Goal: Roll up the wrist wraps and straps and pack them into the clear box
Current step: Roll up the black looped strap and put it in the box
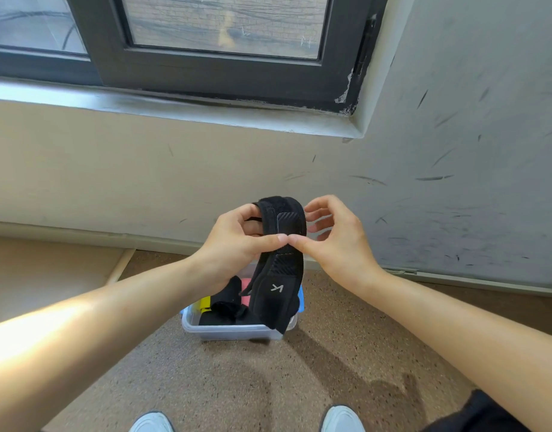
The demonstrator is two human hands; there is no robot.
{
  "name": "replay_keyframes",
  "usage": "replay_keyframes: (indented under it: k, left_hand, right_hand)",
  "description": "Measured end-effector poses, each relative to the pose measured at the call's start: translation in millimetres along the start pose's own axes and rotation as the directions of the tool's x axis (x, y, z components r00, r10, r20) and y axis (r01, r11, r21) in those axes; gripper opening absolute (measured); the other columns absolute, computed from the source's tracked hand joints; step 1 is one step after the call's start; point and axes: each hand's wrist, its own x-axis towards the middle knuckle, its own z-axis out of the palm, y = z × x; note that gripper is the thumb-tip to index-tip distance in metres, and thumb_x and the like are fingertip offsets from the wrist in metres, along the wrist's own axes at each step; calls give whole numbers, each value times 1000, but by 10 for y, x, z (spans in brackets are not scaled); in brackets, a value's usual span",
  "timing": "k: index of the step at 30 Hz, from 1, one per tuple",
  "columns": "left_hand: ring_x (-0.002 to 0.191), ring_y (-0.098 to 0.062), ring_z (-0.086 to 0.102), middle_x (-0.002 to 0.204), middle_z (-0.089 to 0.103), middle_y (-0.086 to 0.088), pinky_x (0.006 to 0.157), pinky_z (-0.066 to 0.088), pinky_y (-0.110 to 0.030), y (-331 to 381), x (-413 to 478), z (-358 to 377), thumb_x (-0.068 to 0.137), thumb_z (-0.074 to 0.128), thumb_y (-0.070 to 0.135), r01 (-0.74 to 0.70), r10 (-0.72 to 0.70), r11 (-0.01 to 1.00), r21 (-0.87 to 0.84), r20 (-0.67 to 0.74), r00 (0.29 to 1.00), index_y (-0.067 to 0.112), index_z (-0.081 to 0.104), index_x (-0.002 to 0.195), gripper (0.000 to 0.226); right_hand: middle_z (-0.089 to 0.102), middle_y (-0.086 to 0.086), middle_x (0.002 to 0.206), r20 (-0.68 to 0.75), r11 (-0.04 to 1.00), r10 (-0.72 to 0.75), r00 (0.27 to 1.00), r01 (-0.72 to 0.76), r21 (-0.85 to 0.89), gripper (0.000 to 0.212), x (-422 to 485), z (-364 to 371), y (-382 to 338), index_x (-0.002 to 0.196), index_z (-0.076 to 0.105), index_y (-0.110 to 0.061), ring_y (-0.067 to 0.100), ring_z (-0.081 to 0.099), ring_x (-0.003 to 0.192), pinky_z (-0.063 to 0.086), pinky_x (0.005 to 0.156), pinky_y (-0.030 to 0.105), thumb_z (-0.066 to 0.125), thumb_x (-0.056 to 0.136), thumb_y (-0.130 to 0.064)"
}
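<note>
A black wrist wrap [279, 269] with a small white logo is held up in front of me, its top folded over and its tail hanging down. My left hand [237, 241] grips the folded top, thumb across the front. My right hand [334, 235] pinches the same fold with thumb and forefinger, both thumbs meeting at the wrap's middle. Directly below on the floor stands the clear box [231, 332], holding rolled black wraps [221, 307], something yellow [204, 304] and something pink [246, 283]. The hanging tail hides part of the box.
The box stands on a speckled brown floor [268, 385] close to a beige wall with a dark-framed window [206, 57] above. A grey scuffed wall lies to the right. My two white shoes [341, 419] show at the bottom edge.
</note>
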Motion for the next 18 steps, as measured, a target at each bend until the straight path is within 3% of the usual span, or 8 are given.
replay_keyframes:
  k: [2, 5, 9, 12, 18]
  left_hand:
    - [96, -27, 77, 103, 79, -11, 79, 63, -31, 6, 4, 13, 85, 76, -2, -11, 11, 1000, 4, -22, 1000, 7, 67, 117, 35]
    - [94, -25, 77, 102, 79, -11, 73, 60, -25, 10, -2, 37, 88, 74, -3, -8, 8, 1000, -4, -24, 1000, 6, 68, 116, 31]
    - [91, -22, 78, 101, 79, -10, 75, 61, -28, 4, -7, 42, 90, 75, 9, -13, 11, 999, -30, -48, 999, 7, 72, 111, 22]
    - [85, -19, 77, 97, 80, -11, 68, 58, -23, 14, -24, 44, 91, 73, 11, 11, -16, 998, -63, -73, 997, 6, 74, 108, 18]
    - [88, -19, 77, 98, 80, -10, 71, 59, -25, 18, -36, 30, 92, 73, 12, 35, -36, 998, -42, -30, 999, 7, 76, 110, 19]
  right_hand:
    - [68, -11, 103, -10, 994, 52, 999, -50, 99, 34, -3, 13, -9, 104, 62, -24, 2, 64, 96, 52, 77, 17, 86, 80, -25]
    - [71, -5, 93, 25, 964, 91, 996, -94, 248, 25, -21, 32, -39, 102, 64, -23, 1, 67, 80, 52, 68, 15, 82, 85, -17]
    - [76, 9, 89, 91, 912, 83, 992, -113, 394, 20, -48, 54, -72, 101, 65, -18, 20, 75, 81, 59, 67, 27, 77, 88, -8]
    - [77, 10, 87, 120, 882, 90, 989, -135, 451, 15, -49, 78, -76, 99, 66, -15, 23, 76, 83, 60, 72, 30, 74, 90, -7]
    - [75, 4, 82, 176, 824, 137, 975, -211, 526, 13, -33, 104, -48, 94, 63, -13, 22, 74, 83, 57, 69, 30, 69, 93, -1]
